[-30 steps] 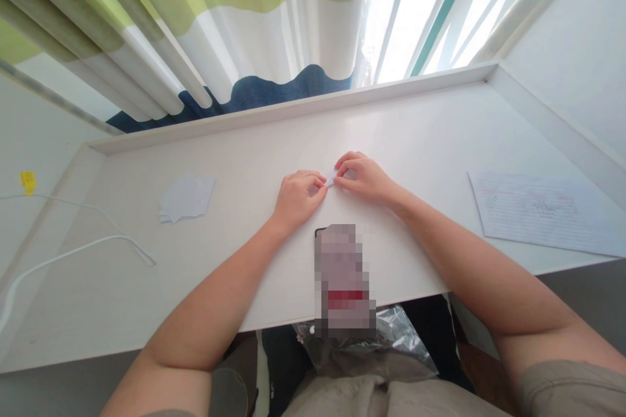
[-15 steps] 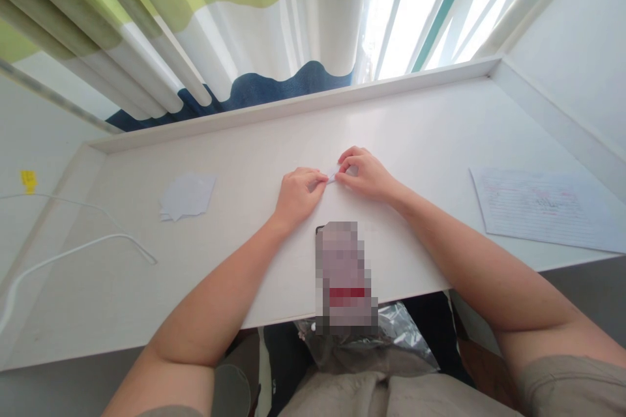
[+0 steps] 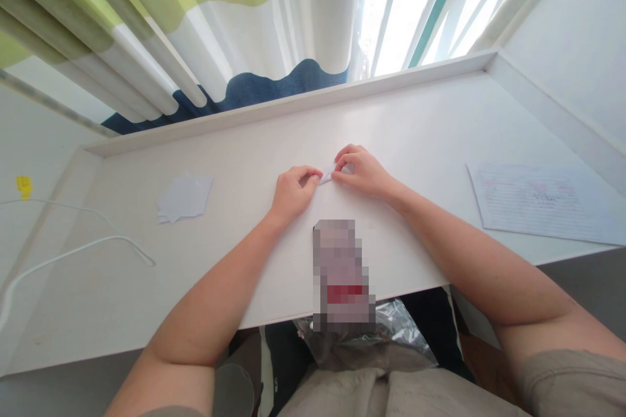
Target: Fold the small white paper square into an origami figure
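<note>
Between my fingertips, over the middle of the white desk (image 3: 254,260), is a small folded piece of white paper (image 3: 326,178). My left hand (image 3: 296,192) pinches its left end with thumb and index finger. From the other side, my right hand (image 3: 362,171) has thumb and fingers curled together on the right end. Part of the paper is hidden behind the right fingers. Below the hands lies a phone-shaped object (image 3: 340,260), blurred out by large pixels, reaching over the desk's front edge.
Loose white paper pieces (image 3: 186,197) lie in a pile at the left. Lined sheets with writing (image 3: 538,199) rest at the right. A white cable (image 3: 73,257) crosses the left side. A raised rim (image 3: 293,101) runs along the back, below a curtain (image 3: 205,32). Clear plastic (image 3: 401,326) sits on my lap.
My left hand has shifted slightly away from the right fingers, and its index finger is more arched. More of the folded paper shows between the hands. The whole view has moved a little.
</note>
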